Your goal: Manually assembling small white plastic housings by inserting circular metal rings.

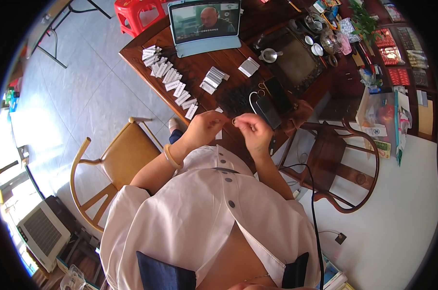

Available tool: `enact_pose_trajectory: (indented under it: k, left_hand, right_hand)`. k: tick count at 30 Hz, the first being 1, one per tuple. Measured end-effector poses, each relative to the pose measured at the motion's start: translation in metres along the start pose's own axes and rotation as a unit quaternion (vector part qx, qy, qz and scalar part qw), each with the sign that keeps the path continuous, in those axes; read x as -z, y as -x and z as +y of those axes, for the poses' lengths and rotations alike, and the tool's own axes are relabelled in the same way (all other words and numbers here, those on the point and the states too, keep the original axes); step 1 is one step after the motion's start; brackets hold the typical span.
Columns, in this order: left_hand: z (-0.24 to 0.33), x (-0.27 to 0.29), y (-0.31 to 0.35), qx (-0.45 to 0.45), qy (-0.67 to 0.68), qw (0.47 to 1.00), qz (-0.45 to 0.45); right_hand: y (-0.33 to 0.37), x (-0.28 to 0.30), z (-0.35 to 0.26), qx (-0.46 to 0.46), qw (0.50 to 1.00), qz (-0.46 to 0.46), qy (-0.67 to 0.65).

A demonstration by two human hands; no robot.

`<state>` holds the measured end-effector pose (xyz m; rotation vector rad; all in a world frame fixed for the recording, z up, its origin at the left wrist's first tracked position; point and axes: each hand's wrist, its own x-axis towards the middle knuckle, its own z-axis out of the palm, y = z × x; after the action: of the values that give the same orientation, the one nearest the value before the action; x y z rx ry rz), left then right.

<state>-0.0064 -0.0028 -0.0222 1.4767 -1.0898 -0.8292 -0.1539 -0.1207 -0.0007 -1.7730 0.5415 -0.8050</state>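
Note:
Above the near edge of the dark wooden table, my left hand (207,129) is closed in a pinch, a pale bangle on its wrist. My right hand (255,134) faces it a short gap away, its thumb and fingertips also pressed together. What the fingers hold is too small to make out. A white tag (219,135) shows just below and between the hands. Beyond them lies a tangle of black cords (234,99). White printed tags (172,86) on black cords run in an overlapping row along the table's left edge. Two stacks of tags (213,80) (249,67) lie farther in.
A tablet (205,24) in a light blue case stands at the back, playing a video. Right of the cords are a phone (278,95), a black device (267,112) with a white cable and scissors (262,90). A tea tray (291,58) lies beyond. Chairs (120,154) (342,162) flank me.

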Motion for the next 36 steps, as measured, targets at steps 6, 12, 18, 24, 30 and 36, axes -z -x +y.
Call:
enact_pose_trajectory:
  k: [6,12,18,24,30,36]
  left_hand:
    - [-0.012,-0.004,-0.002,0.187,0.192,0.963,0.003]
    - [0.024,0.003,-0.001,0.243,0.274,0.929,-0.053]
    - [0.029,0.009,0.000,0.227,0.273,0.925,-0.135]
    - [0.035,0.007,-0.002,0.229,0.254,0.936,-0.077]
    - [0.007,-0.003,0.000,0.254,0.402,0.879,-0.002]
    - [0.000,-0.011,0.003,0.173,0.481,0.859,0.022]
  right_hand:
    - [0.004,-0.013,-0.017,0.235,0.947,-0.118,0.186]
    - [-0.003,0.003,-0.012,0.046,0.990,-0.119,0.062]
    - [-0.014,0.019,-0.003,-0.055,0.979,-0.187,-0.055]
    - [-0.019,0.016,-0.013,-0.024,0.983,-0.183,0.003]
    - [-0.018,-0.002,-0.022,0.106,0.980,-0.100,0.139]
    - [-0.022,-0.005,-0.019,0.147,0.973,-0.069,0.165]
